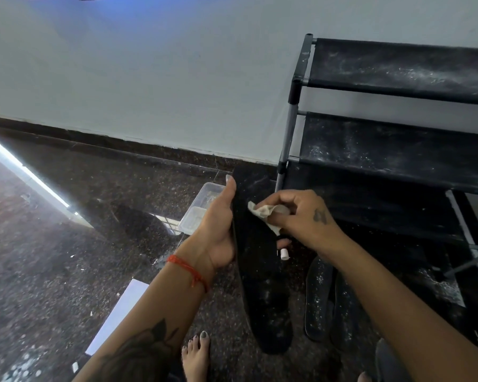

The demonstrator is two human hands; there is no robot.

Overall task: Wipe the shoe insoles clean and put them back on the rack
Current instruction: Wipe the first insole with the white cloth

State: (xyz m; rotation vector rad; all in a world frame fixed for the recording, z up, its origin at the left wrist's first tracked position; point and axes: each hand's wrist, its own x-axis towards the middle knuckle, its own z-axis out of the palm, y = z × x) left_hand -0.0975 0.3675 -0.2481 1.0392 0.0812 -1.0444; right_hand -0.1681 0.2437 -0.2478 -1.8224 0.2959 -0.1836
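The left hand [218,232] is gripping the dusty insole [255,244] while the right hand [295,213] is pinching the cloth [262,213]; loosened dust is likely falling back onto the rack [398,70].

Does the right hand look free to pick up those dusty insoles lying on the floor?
Probably not yet: the right hand is pinching a wipe against the insole that the left hand holds. Nothing covers the floor insoles.

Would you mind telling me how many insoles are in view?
3: one insole held up in the left hand, and two dusty insoles lying on the floor beside the rack; others may be hidden.
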